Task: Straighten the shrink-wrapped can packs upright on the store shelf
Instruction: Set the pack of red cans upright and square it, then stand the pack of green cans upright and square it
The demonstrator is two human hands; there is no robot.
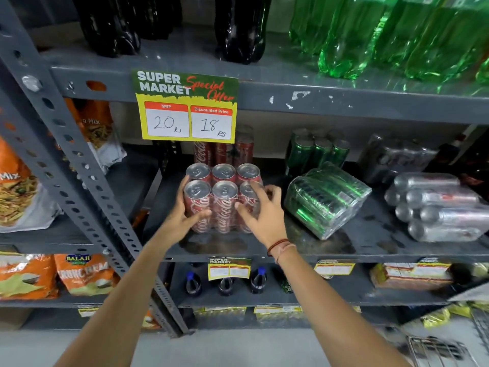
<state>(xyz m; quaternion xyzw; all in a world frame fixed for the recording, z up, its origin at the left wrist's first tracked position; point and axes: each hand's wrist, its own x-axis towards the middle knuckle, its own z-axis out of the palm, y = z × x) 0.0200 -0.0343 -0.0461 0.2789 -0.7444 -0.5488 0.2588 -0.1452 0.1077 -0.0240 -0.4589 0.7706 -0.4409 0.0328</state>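
I am steadying the upright red pack, left hand wrapped round it, right hand open at its other side; the tipped green pack is needing standing up next, I think.

Shelf sign: "SUPER MARKET", 20, 18 Rs.

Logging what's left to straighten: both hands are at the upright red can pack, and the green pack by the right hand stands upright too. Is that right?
No. The head view shows the green pack lying on its side. The red can pack is upright, with the left hand and right hand at it.
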